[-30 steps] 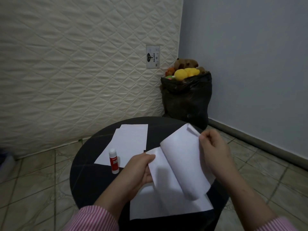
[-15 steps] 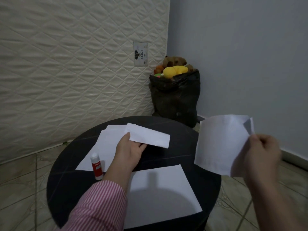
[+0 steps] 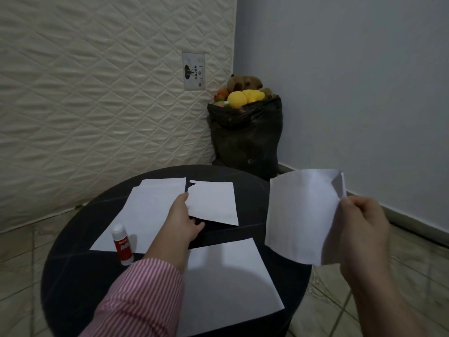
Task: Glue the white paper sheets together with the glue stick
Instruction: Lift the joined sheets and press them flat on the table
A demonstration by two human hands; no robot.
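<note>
A round black table (image 3: 73, 263) carries several white paper sheets. My left hand (image 3: 184, 222) pinches the near-left edge of a small sheet (image 3: 213, 203) lying at the table's far middle. A stack of sheets (image 3: 145, 215) lies to its left. A larger sheet (image 3: 226, 283) lies at the near edge. The glue stick (image 3: 122, 244), white-capped with a red label, stands upright on the stack's near corner. My right hand (image 3: 362, 229) holds another sheet (image 3: 301, 215) up in the air by its right edge, off the table's right side.
A black bag (image 3: 245, 135) full of soft toys stands in the corner behind the table. A quilted mattress (image 3: 97, 93) leans against the left wall. Tiled floor surrounds the table.
The sheets I held together have been parted. My left hand carried one piece out to the far middle of the table; my right hand swung the other sheet out to the right.
</note>
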